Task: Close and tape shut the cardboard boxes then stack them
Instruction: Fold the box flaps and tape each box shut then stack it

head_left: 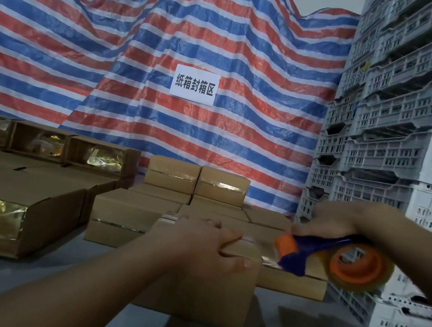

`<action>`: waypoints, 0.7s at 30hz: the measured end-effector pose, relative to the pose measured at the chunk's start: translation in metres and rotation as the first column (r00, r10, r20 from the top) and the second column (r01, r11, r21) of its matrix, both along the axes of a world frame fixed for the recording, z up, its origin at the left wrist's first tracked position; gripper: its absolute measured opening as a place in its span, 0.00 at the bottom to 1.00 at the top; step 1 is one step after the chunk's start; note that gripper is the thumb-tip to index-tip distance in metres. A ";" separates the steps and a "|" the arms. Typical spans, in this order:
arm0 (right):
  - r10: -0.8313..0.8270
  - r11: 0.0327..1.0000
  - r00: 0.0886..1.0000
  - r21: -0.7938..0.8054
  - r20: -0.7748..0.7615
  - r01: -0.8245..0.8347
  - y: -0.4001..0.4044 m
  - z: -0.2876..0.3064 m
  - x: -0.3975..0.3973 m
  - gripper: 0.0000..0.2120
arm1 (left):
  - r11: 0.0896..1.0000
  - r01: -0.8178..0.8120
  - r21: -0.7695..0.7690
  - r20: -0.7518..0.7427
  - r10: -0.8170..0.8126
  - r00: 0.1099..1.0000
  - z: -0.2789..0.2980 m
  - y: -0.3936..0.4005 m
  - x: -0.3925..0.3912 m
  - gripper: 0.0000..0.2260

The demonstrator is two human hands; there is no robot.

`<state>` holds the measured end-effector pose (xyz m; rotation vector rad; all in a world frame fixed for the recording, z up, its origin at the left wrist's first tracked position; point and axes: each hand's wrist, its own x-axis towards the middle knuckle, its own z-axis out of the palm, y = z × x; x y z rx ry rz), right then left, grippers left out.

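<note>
A plain brown cardboard box point(206, 289) is sitting closed on the grey floor point(20, 282), with the left hand point(207, 244) lying across its top and fingers curling over the far edge. The right hand point(341, 220) is gripping a blue-and-orange tape dispenser point(335, 258), which is touching the box's right end just beside the left hand.

White paper sign point(194, 84) taped on striped tarp point(86, 44) reads "纸箱封箱区" in black. Print on box packaging too blurred to read.
</note>
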<state>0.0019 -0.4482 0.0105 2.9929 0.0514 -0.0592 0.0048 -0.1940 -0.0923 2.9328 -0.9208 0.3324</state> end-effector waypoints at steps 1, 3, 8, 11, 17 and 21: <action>-0.021 0.997 1.000 -0.073 -0.010 0.021 0.009 -0.007 0.001 0.21 | 1.000 -0.003 0.001 -0.002 0.003 1.000 0.000 0.000 0.000 0.32; -0.038 0.985 0.999 -0.167 -0.010 0.036 0.025 -0.010 0.001 0.25 | 1.000 -0.018 0.015 -0.006 0.018 1.000 0.001 0.000 -0.002 0.32; 0.017 0.830 0.997 -0.557 0.075 0.028 0.057 -0.005 -0.010 0.23 | 0.999 -0.032 0.026 -0.014 0.033 0.999 0.002 -0.001 -0.006 0.32; 0.077 0.676 0.997 -0.736 0.032 -0.028 0.055 -0.035 -0.006 0.19 | 0.999 -0.033 0.032 -0.014 0.034 0.999 0.003 0.000 -0.006 0.32; 0.121 0.841 0.972 -0.541 0.202 0.008 0.005 -0.071 -0.008 0.22 | 0.999 -0.037 0.002 0.020 0.037 0.999 -0.001 0.001 -0.004 0.32; 0.141 0.908 0.923 -0.419 0.357 0.023 -0.017 -0.105 -0.009 0.27 | 1.000 -0.028 -0.006 0.037 0.028 0.999 -0.005 0.002 -0.001 0.33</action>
